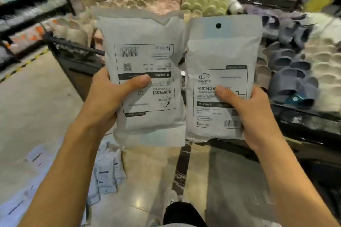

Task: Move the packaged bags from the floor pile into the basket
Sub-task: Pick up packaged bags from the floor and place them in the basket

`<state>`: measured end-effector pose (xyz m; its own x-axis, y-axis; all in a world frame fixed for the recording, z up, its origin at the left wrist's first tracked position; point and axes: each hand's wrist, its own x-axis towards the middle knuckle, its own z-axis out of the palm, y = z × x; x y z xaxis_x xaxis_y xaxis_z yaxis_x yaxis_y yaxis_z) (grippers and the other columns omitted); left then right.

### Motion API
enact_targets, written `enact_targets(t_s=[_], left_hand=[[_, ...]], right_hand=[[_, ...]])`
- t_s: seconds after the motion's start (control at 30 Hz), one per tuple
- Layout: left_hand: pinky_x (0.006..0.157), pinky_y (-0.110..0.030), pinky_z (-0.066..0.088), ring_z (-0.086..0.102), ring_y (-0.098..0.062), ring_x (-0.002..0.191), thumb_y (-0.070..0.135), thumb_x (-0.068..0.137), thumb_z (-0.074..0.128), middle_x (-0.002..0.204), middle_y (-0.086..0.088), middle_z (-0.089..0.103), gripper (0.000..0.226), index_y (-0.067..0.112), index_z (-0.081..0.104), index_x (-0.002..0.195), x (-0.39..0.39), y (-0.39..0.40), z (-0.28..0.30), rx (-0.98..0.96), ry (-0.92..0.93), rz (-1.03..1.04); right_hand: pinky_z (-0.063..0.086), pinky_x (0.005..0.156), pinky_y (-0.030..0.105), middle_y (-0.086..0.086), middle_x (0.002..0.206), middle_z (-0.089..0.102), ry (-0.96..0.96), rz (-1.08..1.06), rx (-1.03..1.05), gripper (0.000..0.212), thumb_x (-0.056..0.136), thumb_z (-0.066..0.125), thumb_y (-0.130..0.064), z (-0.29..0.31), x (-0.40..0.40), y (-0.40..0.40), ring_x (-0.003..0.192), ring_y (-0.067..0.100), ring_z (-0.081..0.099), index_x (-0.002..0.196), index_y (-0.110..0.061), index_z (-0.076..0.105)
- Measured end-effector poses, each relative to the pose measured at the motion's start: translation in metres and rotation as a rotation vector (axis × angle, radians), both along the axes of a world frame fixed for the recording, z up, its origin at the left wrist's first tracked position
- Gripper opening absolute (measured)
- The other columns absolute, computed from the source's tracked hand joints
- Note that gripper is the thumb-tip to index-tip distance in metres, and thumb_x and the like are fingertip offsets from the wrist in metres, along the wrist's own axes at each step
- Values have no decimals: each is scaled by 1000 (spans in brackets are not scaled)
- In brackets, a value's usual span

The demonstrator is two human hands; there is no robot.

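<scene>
Glossy beige tiled floor (36, 101), with a yellow-and-black striped line (24, 64) running along its left edge below the shelving. A loose pile of pale packaged bags (107, 169) lies directly on the tiles at lower left, some leaning upright against each other, others flat and blurred (22, 195) toward the corner. A dark strip (183, 162) crosses the floor just right of the pile.

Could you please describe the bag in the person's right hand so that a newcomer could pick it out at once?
Two pale grey packaged bags are held up side by side before the slipper display. The right hand grips the right bag at its lower edge. Unlike the left bag, its label reads upright and a round hang hole sits at its top.
</scene>
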<state>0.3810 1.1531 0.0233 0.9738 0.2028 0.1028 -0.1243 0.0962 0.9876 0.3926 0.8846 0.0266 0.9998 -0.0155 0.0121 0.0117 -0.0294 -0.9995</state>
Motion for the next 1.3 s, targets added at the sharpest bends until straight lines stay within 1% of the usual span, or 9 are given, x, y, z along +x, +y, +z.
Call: enact_targets(t_s=[0.13, 0.33, 0.43, 0.6, 0.73, 0.83, 1.03, 1.13, 1.3], left_hand=[[79, -31, 63, 79, -21, 98, 15, 70, 79, 104, 0, 82, 41, 14, 72, 110, 28, -104, -5, -38, 25, -290], [83, -41, 64, 78, -25, 100, 13, 70, 80, 107, -2, 81, 42, 18, 72, 112, 31, -292, -6, -42, 42, -667], [80, -34, 63, 78, -21, 100, 13, 72, 79, 106, 2, 81, 40, 20, 73, 111, 16, -391, -7, -8, 10, -864], [79, -30, 63, 78, -18, 100, 17, 69, 79, 107, 5, 81, 46, 20, 71, 115, -31, -550, -7, 8, 23, -1104], [73, -28, 63, 79, -19, 94, 13, 69, 79, 102, 3, 82, 46, 15, 71, 114, -68, -660, -5, -5, 50, -1222], [73, -28, 63, 79, -18, 94, 11, 69, 78, 102, 3, 82, 43, 16, 72, 111, -88, -731, -7, -2, 71, -1314], [71, -28, 63, 79, -19, 95, 11, 68, 78, 104, 3, 82, 45, 19, 72, 112, -92, -850, -25, -7, 112, -1422], [73, -30, 64, 79, -19, 96, 13, 64, 80, 104, 3, 82, 49, 18, 72, 112, -80, -913, -36, -24, 140, -1404], [75, -35, 66, 79, -19, 95, 12, 63, 80, 102, 5, 82, 47, 23, 72, 108, -47, -1017, -49, -62, 201, -1327]], right_hand=[[62, 66, 24, -7, 103, 82, 4, -326, 2, 28, 90, 76, -14, 0, -53, -91, 92, 12, 79, 117, -20, 71], [64, 62, 31, -1, 101, 82, 10, -780, 42, 32, 80, 81, -19, -4, -143, -227, 84, 18, 80, 111, -20, 73], [66, 67, 40, 5, 103, 82, 20, -951, 44, 39, 78, 81, -23, -11, -191, -297, 87, 25, 81, 116, -15, 73], [65, 71, 44, -6, 95, 82, 60, -1221, 21, 20, 87, 80, -20, -14, -272, -410, 84, 18, 80, 104, -26, 73], [62, 57, 27, -10, 95, 82, 41, -1335, 14, 24, 88, 79, -17, -7, -324, -482, 82, 11, 79, 110, -25, 71], [61, 59, 23, -12, 95, 82, 40, -1410, 6, 25, 88, 79, -16, -10, -350, -530, 83, 10, 79, 110, -25, 71], [62, 63, 22, -14, 100, 81, 69, -1471, -13, 29, 87, 78, -19, -25, -363, -629, 88, 9, 79, 113, -27, 68], [62, 66, 21, -14, 101, 81, 95, -1465, -30, 40, 78, 81, -29, -30, -350, -689, 89, 8, 79, 115, -26, 68], [65, 77, 34, -8, 107, 81, 169, -1414, -74, 56, 68, 79, -38, -29, -315, -803, 94, 15, 79, 120, -22, 67]])
